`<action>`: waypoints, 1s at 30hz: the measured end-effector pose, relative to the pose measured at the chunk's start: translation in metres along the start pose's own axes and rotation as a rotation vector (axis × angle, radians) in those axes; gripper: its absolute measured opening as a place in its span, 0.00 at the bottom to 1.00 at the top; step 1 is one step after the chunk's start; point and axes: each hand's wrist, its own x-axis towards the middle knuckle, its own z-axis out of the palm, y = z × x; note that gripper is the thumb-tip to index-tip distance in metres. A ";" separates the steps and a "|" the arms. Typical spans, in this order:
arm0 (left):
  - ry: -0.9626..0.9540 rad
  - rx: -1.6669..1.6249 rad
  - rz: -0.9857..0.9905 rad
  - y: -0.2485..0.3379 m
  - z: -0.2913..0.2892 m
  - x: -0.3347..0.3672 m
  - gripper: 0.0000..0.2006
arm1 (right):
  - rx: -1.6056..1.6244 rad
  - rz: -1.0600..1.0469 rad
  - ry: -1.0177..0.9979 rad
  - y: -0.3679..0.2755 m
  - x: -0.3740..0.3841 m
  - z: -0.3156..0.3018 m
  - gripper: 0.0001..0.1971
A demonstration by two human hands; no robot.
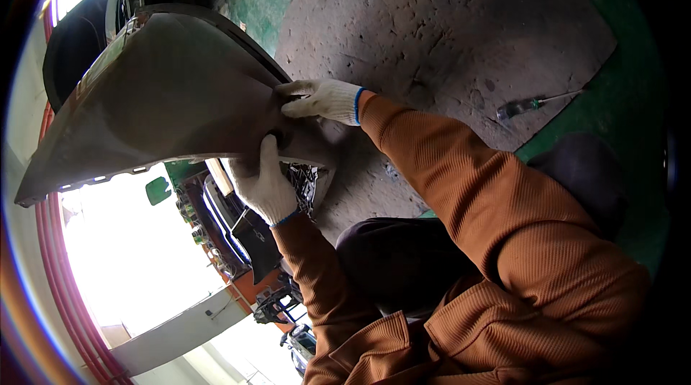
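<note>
A large grey-brown car fender (165,90), with a curved arch and slotted tabs along one edge, slants across the left half of the head view. My left hand (266,187), in a white knit glove, grips its near edge; the thumb lies on the outer face and the other fingers are partly hidden. Beside that thumb is a small dark round spot (275,138), either a hole or a plug. My right hand (320,101), gloved in white with a blue cuff, holds the fender's right end near the dark-rimmed edge, fingers bent against it.
Under the fender's right end spreads a worn brown-grey mat (446,32) over a green floor (633,97). A screwdriver (533,105) with a clear handle rests near the mat's right edge. Shelving with assorted parts (205,230) and red pipes (65,284) stand to the left.
</note>
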 end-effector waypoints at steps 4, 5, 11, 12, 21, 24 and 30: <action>-0.059 0.007 0.035 -0.004 -0.007 -0.001 0.19 | 0.041 -0.069 0.032 0.002 -0.008 0.006 0.38; -0.054 0.006 0.045 -0.006 -0.007 0.000 0.19 | 0.037 -0.095 0.042 0.004 -0.007 0.007 0.38; -0.008 0.062 -0.002 -0.014 -0.019 -0.001 0.24 | 0.092 -0.103 0.051 0.008 -0.002 0.020 0.36; -0.005 0.061 -0.006 -0.014 -0.019 0.001 0.25 | 0.105 -0.116 0.056 0.009 -0.001 0.021 0.35; 0.048 0.050 0.005 -0.019 -0.017 0.002 0.26 | -0.002 -0.164 0.074 0.012 0.002 0.022 0.31; 0.020 0.036 0.002 -0.020 -0.017 0.001 0.21 | -0.094 -0.193 0.116 0.016 -0.001 0.021 0.30; -0.185 -0.093 -0.012 -0.039 -0.004 0.004 0.20 | 0.119 -0.153 0.147 0.021 -0.010 0.000 0.27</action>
